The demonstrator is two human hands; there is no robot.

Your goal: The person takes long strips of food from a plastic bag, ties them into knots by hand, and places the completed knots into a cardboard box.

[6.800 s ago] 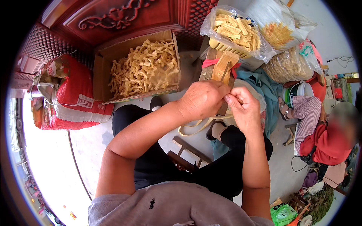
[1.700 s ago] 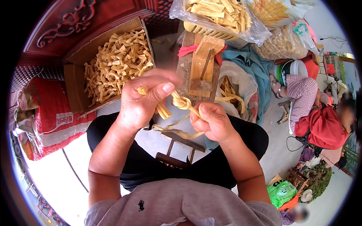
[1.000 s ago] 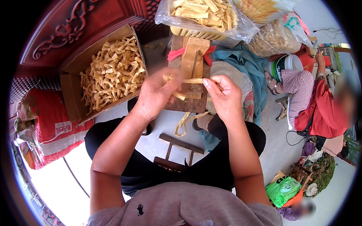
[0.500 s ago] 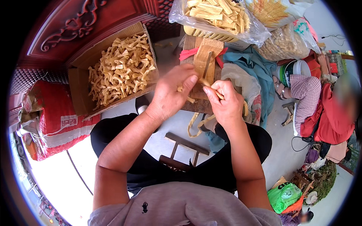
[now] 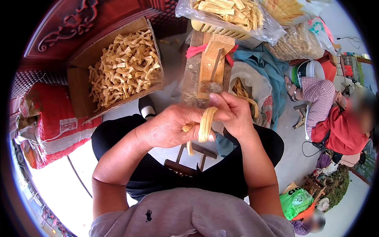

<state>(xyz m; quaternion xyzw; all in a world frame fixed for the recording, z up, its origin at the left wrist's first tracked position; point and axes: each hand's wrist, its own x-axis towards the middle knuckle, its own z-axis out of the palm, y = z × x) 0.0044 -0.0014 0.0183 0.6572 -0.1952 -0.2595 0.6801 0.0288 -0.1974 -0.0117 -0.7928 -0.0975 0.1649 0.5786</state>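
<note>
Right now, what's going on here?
A seated person holds a pale yellow strip between both hands at lap height: the left hand grips one end while the right hand has it looped over the fingers. Ahead stands a wooden jig. A cardboard box to the left is full of knotted pieces. Another person sits to the right.

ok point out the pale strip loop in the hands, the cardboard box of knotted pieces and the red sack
pale strip loop [image 5: 205,123], head view, on the curved band between both hands
cardboard box [image 5: 77,99], head view, on its bare left wall
red sack [image 5: 55,118], head view, on its red side
</note>
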